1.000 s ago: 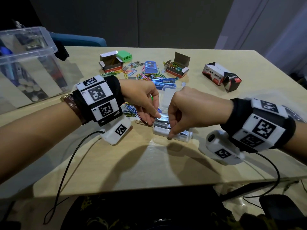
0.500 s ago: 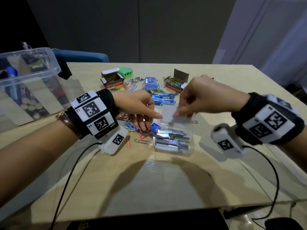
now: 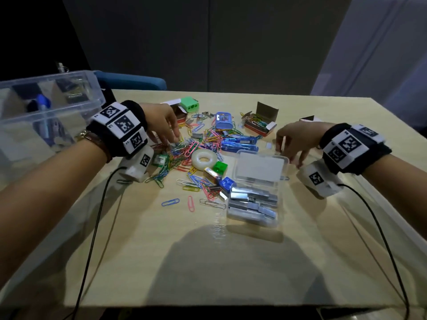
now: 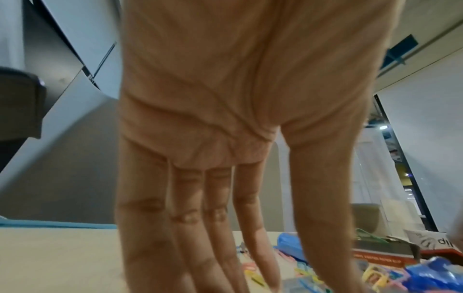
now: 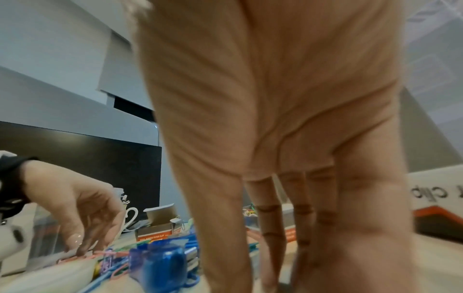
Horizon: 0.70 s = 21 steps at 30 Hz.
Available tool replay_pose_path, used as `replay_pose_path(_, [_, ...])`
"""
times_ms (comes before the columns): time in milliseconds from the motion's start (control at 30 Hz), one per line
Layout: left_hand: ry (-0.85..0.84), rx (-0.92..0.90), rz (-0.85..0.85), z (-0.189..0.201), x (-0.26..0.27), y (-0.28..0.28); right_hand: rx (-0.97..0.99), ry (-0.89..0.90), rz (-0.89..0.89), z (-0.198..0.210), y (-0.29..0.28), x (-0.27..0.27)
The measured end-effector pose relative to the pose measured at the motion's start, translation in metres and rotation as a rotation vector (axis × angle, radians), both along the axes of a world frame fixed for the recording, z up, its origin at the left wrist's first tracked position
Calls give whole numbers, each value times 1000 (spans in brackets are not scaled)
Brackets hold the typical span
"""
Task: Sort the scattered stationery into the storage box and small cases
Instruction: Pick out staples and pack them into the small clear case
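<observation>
pale wooden table (image 3: 231, 262), paper clips (image 3: 184, 155) heaped mid-table under relaxed left hand (image 3: 161, 125), right hand (image 3: 298, 139) loose beside open staple case (image 3: 254, 192); light, slippery wire, best pinched at loops.

The right hand (image 5: 275, 119) fills most of the frame, palm toward the camera, its fingers (image 5: 270, 218) stretched down to the bench (image 5: 438, 257); whether the tips touch anything is lost in blur. At the far left the left hand (image 5: 75, 208) reaches down with loosely bent fingers onto a heap of coloured paper clips (image 5: 110, 257). In front lies a blue plastic item (image 5: 162, 261), blurred. Behind it stands an open orange clip box (image 5: 157, 228) and a white cup handle (image 5: 131, 216). At the right edge sits a white and orange carton (image 5: 441, 210) printed "clip".
</observation>
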<state>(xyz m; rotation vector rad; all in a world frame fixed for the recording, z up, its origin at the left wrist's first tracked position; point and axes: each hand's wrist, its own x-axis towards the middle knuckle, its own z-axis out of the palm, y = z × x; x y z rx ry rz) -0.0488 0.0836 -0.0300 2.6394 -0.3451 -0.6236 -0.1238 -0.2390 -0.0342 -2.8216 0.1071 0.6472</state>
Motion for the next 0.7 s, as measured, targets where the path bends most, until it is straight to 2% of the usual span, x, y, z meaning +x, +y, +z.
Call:
replay_pose_path(167, [129,4,-83,-3,-4,-6,7,13,153,0,18,13])
replay_pose_path(300, [217,-85,-168,-2,-7,-11,25,129,267,5,30,19])
replay_pose_path(367, [179,-81,-161,-1,-3,-13,42,118,265,13,30,23])
replay_pose_path(467, [-67,-46,-121,2,7,-27,55,-126,211,21,33,36])
replay_pose_path(533, [-111,-83,-115,3,15,-41,-4,-251,225,20,39,46])
replay_pose_path(633, [5,38,-178,2,20,-59,8,-167,267,10,53,55])
replay_pose_path(700, [-43,156,-213,0,19,-67,-43,-146,304,5,59,59])
